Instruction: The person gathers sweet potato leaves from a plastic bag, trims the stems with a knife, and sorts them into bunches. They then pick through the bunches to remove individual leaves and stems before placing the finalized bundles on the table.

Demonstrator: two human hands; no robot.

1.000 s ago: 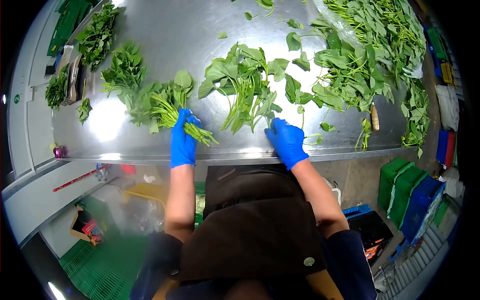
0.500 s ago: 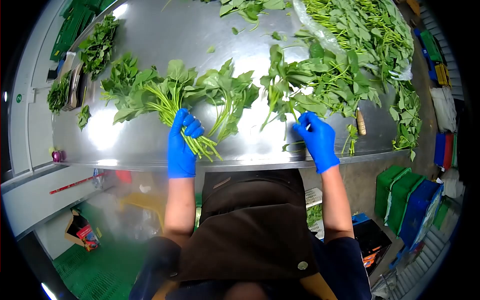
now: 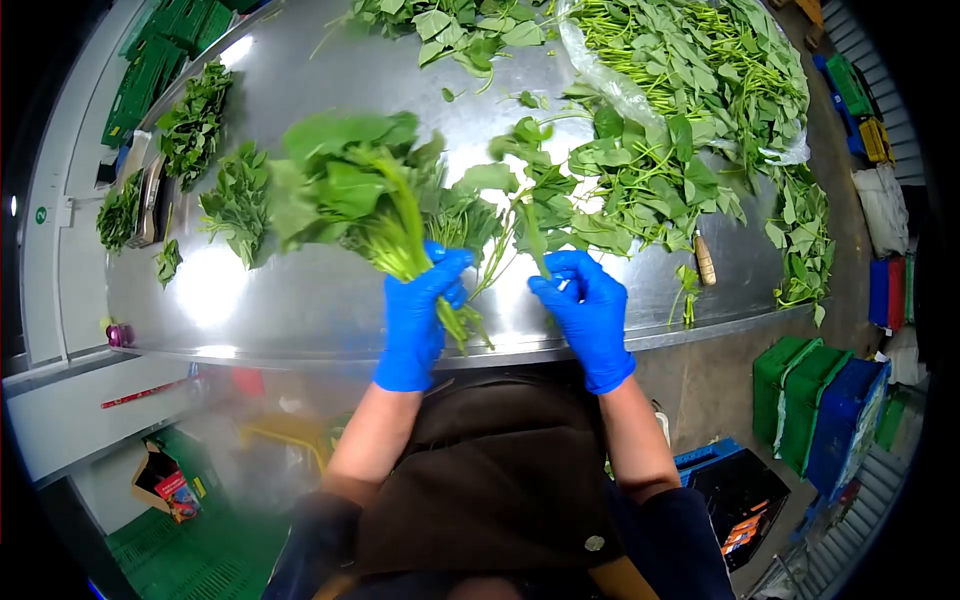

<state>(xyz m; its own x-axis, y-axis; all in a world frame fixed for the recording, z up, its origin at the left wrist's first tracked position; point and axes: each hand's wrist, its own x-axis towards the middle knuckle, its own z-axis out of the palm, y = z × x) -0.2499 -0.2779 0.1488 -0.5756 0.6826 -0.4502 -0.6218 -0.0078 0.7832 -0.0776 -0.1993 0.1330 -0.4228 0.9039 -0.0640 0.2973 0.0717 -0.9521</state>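
Hands [image 3: 415, 310] [image 3: 587, 300] — gripping greens [image 3: 355, 190], stems [image 3: 530, 225].

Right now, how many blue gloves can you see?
2. One covers the left hand, which grips a bunch of greens. The other covers the right hand, which pinches a few leafy stems. None seems hidden.

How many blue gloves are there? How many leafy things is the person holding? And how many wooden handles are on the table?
Blue gloves: 2 (left hand, right hand)
Leafy things held: 2 (bunch of greens, left; sprig, right)
Wooden handles: 1 (wooden handle on the table)
Total: 5
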